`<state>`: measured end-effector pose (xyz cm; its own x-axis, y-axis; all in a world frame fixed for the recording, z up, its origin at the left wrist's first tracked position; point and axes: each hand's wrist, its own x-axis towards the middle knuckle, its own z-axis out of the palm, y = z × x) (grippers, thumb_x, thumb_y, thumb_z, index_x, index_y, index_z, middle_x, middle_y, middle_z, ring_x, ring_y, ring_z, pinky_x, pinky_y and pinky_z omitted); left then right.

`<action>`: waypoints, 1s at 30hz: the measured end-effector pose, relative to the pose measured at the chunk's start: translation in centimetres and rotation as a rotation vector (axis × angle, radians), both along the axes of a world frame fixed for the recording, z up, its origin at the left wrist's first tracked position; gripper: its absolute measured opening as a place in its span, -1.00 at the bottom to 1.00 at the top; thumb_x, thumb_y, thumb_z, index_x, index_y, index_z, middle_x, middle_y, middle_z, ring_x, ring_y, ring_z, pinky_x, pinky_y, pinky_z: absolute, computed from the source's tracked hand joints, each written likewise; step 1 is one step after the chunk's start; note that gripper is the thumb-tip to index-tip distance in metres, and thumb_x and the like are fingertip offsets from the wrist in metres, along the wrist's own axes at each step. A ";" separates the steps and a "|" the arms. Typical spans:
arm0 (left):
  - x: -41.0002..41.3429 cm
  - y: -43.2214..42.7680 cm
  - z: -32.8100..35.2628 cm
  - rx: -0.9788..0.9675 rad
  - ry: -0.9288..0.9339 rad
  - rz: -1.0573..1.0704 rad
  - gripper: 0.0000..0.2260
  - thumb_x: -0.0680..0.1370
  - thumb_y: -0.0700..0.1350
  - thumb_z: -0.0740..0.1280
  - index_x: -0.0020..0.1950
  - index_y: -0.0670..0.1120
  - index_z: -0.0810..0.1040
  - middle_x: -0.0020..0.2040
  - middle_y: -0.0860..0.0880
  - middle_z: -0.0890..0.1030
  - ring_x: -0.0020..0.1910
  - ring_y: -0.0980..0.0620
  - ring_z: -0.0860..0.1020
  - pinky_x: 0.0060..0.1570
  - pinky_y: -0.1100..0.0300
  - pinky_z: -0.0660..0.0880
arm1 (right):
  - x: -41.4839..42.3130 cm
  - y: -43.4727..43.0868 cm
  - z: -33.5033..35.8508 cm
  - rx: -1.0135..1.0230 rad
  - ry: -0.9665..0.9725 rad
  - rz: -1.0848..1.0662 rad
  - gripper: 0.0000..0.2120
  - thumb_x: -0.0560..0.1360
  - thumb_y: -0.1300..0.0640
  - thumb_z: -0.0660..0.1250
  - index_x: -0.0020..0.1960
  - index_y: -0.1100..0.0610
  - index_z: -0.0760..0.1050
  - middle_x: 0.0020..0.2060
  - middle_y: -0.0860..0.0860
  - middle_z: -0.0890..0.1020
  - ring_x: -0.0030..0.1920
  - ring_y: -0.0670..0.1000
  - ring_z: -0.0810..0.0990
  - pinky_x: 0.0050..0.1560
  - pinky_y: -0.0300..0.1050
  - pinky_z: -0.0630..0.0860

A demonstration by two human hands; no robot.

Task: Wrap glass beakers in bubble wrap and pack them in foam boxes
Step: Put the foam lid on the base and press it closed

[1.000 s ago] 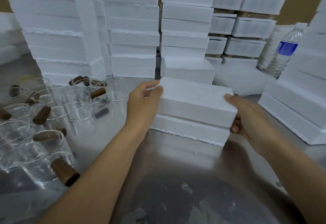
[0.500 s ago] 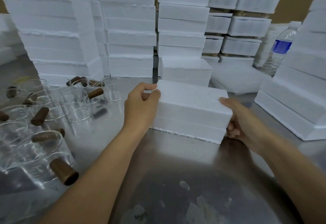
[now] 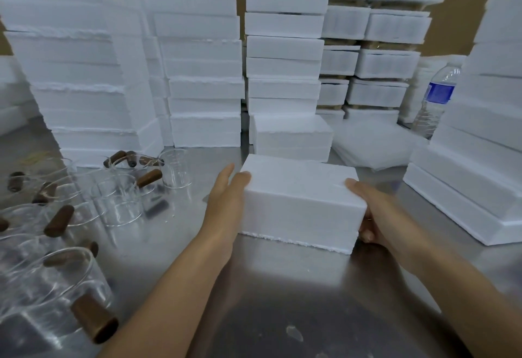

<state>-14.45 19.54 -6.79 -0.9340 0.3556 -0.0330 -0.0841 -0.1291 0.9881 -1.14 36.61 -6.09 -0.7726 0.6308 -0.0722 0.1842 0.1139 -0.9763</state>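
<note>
On your left side of the table [image 3: 282, 287], the glass beakers [image 3: 118, 202] with brown handles stand and lie together. None of them is wrapped, and they sit well apart from the box you are handling. Behind them rise stacks of foam boxes [image 3: 197, 75].

Your left hand [image 3: 226, 202] is flat against the left end of the foam box [image 3: 299, 205], fingers straight and pointing away from you, thumb tip on the top corner. It presses rather than grips. The box sits closed on the table in front of you, between your two forearms, its ragged bottom edge seemingly touching the metal.

Your right hand [image 3: 367, 211] grips the right end, thumb on the top edge and fingers curled round the lower corner, so the box is clamped between both hands.

Further right, the bubble wrap sheets [image 3: 372, 146] lie flat behind the box, with a water bottle [image 3: 437, 98] beyond them.

You appear to be at the start of a round, with a box set out and nothing wrapped or packed. The next move probably calls for lifting off the lid, though no seam shows clearly here. After that, take one sheet and one beaker and handle the glass gently.
</note>
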 end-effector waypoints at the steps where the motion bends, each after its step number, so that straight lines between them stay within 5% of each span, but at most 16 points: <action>1: 0.1 0.0 0.1 -0.016 -0.027 -0.001 -0.87 0.56 -0.02 0.23 -0.02 0.05 0.57 -0.05 0.08 0.59 -0.08 0.08 0.54 -0.09 0.16 0.42 | 0.0 0.0 0.0 -0.009 0.002 -0.001 -0.64 0.47 -0.18 0.23 -0.26 0.12 0.42 -0.56 0.06 0.42 -0.58 -0.03 0.29 -0.49 -0.19 0.23; 3: 0.3 0.0 0.2 -0.041 -0.056 0.012 -0.81 0.55 -0.01 0.23 -0.19 0.00 0.56 -0.16 0.02 0.60 -0.16 0.02 0.54 -0.17 0.14 0.39 | -0.1 0.0 0.2 -0.036 -0.004 0.007 -0.64 0.47 -0.16 0.24 -0.28 0.12 0.43 -0.57 0.05 0.40 -0.58 -0.02 0.26 -0.49 -0.19 0.23; 11: 0.1 -0.1 0.5 -0.099 -0.030 -0.014 -0.78 0.57 -0.01 0.19 -0.24 -0.01 0.50 -0.21 0.00 0.54 -0.22 0.01 0.49 -0.22 0.16 0.35 | -0.5 0.3 0.1 -0.101 -0.028 0.011 -0.61 0.43 -0.19 0.25 -0.30 0.13 0.43 -0.62 0.03 0.36 -0.63 -0.03 0.23 -0.55 -0.24 0.19; 16: 0.3 0.1 0.5 -0.095 -0.050 -0.009 -0.79 0.56 0.07 0.17 -0.06 -0.02 0.50 0.12 -0.09 0.55 0.03 -0.05 0.53 -0.16 0.13 0.38 | -0.5 0.4 -0.5 -0.065 0.024 -0.037 -0.51 0.41 -0.27 0.27 -0.12 0.20 0.51 -0.58 0.04 0.40 -0.61 -0.02 0.29 -0.53 -0.21 0.27; 19: 0.4 0.0 0.3 -0.096 -0.047 -0.033 -0.81 0.56 0.09 0.19 -0.09 0.04 0.53 0.16 -0.04 0.56 0.12 -0.03 0.52 0.04 0.13 0.40 | -0.6 -0.1 -0.3 -0.172 0.095 -0.011 -0.59 0.33 -0.29 0.33 -0.17 0.06 0.56 -0.51 -0.01 0.48 -0.55 -0.05 0.41 -0.41 -0.18 0.40; 23: 0.6 -0.4 0.3 -0.081 -0.026 -0.009 -0.82 0.55 0.11 0.24 -0.14 0.08 0.55 -0.07 0.10 0.61 -0.03 0.11 0.56 -0.12 0.21 0.41 | -0.4 -0.7 -0.4 -0.122 0.116 0.092 -0.56 0.11 -0.23 0.39 -0.17 0.05 0.66 -0.30 -0.08 0.69 -0.34 -0.12 0.65 -0.16 -0.16 0.49; 28: 1.0 -0.3 0.1 -0.051 0.017 0.061 -0.72 0.54 0.14 0.21 0.17 0.08 0.54 0.08 0.10 0.59 0.10 0.06 0.53 0.10 0.13 0.41 | 0.4 -1.1 -0.7 0.037 0.101 0.215 -0.68 0.25 -0.35 0.38 -0.03 -0.32 0.60 -0.04 -0.20 0.68 -0.03 -0.18 0.65 0.08 -0.14 0.44; 30: 1.2 -0.6 0.3 -0.007 0.000 0.042 -0.71 0.53 0.14 0.24 0.19 0.08 0.52 0.07 0.10 0.60 0.08 0.08 0.55 0.04 0.16 0.43 | 0.4 -0.8 -1.2 0.052 0.085 0.236 -0.60 0.25 -0.38 0.30 0.07 -0.36 0.54 0.05 -0.27 0.64 0.08 -0.22 0.60 0.19 -0.12 0.39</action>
<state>-13.30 18.98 -6.54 -0.9481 0.3160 -0.0354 -0.0788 -0.1255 0.9890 -0.73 35.78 -7.32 -0.9008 0.4333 0.0271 0.0642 0.1947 -0.9788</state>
